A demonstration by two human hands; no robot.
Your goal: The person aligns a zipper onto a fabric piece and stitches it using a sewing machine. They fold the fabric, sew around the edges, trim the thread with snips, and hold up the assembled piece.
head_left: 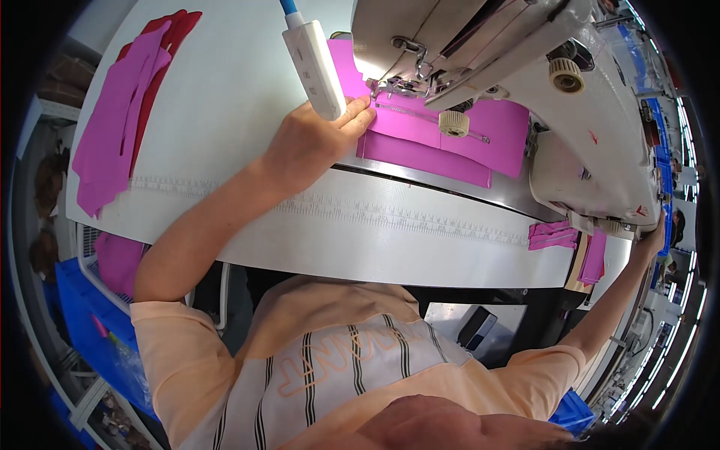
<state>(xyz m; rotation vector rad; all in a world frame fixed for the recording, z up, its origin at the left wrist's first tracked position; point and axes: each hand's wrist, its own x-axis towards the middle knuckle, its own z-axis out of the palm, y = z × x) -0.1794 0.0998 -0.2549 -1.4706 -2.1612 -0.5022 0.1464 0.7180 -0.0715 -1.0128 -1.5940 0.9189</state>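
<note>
My left hand (319,139) lies with its fingers stretched out and together on a magenta fabric piece (420,118), holding nothing. Its fingertips are close beside the needle area of a white sewing machine (480,45). A zipper-like strip (409,114) runs along the fabric, partly behind a cream knob (454,123). The fabric lies flat under the machine head. On the far right, my right hand (654,238) is at the end of the machine, its fingers mostly hidden, so what it touches cannot be made out.
Long magenta strips (112,127) lie over red fabric (161,82) at the table's left. Folded magenta pieces (553,235) sit at the right. A ruler scale (360,210) crosses the tabletop. A white stick-shaped device (315,71) hangs over my left hand. A blue bin (97,315) stands lower left.
</note>
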